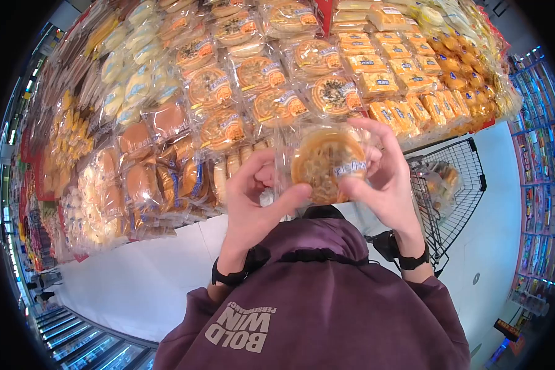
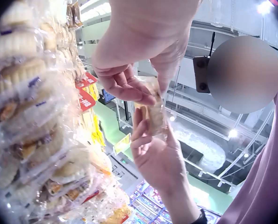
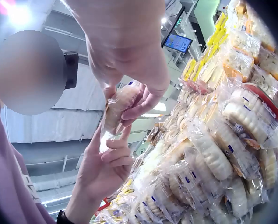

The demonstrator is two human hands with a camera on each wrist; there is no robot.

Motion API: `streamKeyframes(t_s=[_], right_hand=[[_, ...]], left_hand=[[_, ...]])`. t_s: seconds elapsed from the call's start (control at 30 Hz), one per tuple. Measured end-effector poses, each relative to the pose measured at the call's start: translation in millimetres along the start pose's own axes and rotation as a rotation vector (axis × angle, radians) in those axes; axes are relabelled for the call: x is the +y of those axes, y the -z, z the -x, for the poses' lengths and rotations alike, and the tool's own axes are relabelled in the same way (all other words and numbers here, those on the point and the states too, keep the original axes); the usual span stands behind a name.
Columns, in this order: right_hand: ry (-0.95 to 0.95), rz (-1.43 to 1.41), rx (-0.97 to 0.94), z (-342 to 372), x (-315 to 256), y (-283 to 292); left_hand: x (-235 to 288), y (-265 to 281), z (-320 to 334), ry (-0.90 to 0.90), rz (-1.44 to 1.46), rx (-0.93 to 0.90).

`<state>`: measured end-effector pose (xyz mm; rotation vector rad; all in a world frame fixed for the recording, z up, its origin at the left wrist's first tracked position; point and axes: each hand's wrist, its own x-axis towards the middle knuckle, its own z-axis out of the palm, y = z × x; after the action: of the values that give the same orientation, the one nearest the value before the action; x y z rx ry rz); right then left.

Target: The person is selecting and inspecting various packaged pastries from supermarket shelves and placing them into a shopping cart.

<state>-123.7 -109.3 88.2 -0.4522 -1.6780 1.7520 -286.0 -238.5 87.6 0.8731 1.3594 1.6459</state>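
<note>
A round, golden-brown bun with a darker topping (image 1: 320, 154) sits in a clear wrapper with a blue-and-white label, held up in front of the chest. My left hand (image 1: 253, 197) pinches the wrapper's left side, thumb on the near face and fingers curled behind. On the other side my right hand (image 1: 391, 179) grips it, its thumb beside the label. Both wrist views show the packaged bun (image 2: 155, 114) edge-on between the two hands, its fluted side pale through the plastic. Behind it, similar wrapped round buns (image 1: 277, 105) lie in rows on the display.
Flat brown wrapped breads (image 1: 145, 182) lie at the display's near left, yellow-wrapped packs (image 1: 376, 83) at the right. A black wire shopping cart (image 1: 450, 203) holding a bagged item stands to the right. Stocked shelves (image 1: 539, 154) line the far right; glass-topped cases (image 1: 92, 342) stand lower left.
</note>
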Motion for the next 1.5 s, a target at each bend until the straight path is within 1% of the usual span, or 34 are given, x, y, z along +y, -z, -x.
streamKeyframes(t_s=[0.03,0.1,0.23,0.33,0.43,0.53,0.57,0.63,0.7,0.77,0.83,0.9,0.97,1.03,1.07,1.13,1.17,1.27,1.33,1.4,1.5], right_hand=[[-0.05,-0.021,0.026,-4,2,4],[-0.15,-0.185,0.042,-12,-4,6],[-0.17,-0.297,0.053,-19,-2,17],[-0.183,-0.285,-0.026,-22,-3,32],[-0.156,-0.273,0.012,-26,10,30],[-0.433,-0.401,-0.002,-22,12,30],[-0.386,-0.498,-0.076,-17,21,33],[-0.391,-0.533,-0.096,-13,17,34],[-0.385,-0.614,-0.141,-10,17,37],[-0.36,-0.741,-0.2,-9,25,43],[-0.396,-0.703,-0.119,-16,17,42],[-0.506,-0.51,0.118,-21,3,32],[-0.429,-0.384,0.114,-23,12,42],[-0.439,-0.318,0.128,-23,12,53],[-0.403,-0.327,0.136,-22,8,54],[-0.32,-0.352,0.156,-19,0,55],[-0.308,-0.409,0.17,-18,-3,58],[-0.149,-0.373,0.141,-12,-10,61],[0.053,-0.301,0.158,-13,-4,59],[0.175,-0.191,0.154,-12,-4,58],[0.265,-0.006,0.156,-10,-10,59]], left_hand=[[-3,-6,-3,0.026,-0.016,0.025],[-1,-19,-7,0.035,0.035,0.054],[3,-32,-21,0.073,0.117,0.083],[12,-42,-28,0.109,0.061,0.079],[4,-48,-31,-0.043,-0.04,-0.008],[-1,-70,-34,-0.267,-0.065,-0.118],[1,-73,-34,-0.233,-0.106,-0.164],[-1,-82,-33,-0.229,-0.133,-0.161],[-4,-88,-34,-0.236,-0.141,-0.14],[-4,-85,-30,-0.221,-0.166,-0.158],[-3,-87,-31,-0.241,-0.177,-0.126],[-5,-89,-32,-0.251,-0.18,-0.058],[-8,-87,-33,-0.214,-0.189,-0.018],[-11,-92,-37,-0.259,-0.12,0.064],[-12,-95,-39,-0.283,-0.087,0.104],[-15,-87,-39,-0.184,-0.078,0.132],[-16,-86,-40,-0.172,-0.034,0.154],[-14,-83,-42,-0.034,0.077,0.167],[-21,-81,-42,-0.046,0.069,0.131],[-23,-84,-46,-0.09,0.09,0.065],[-20,-90,-50,-0.041,0.125,0.043]])
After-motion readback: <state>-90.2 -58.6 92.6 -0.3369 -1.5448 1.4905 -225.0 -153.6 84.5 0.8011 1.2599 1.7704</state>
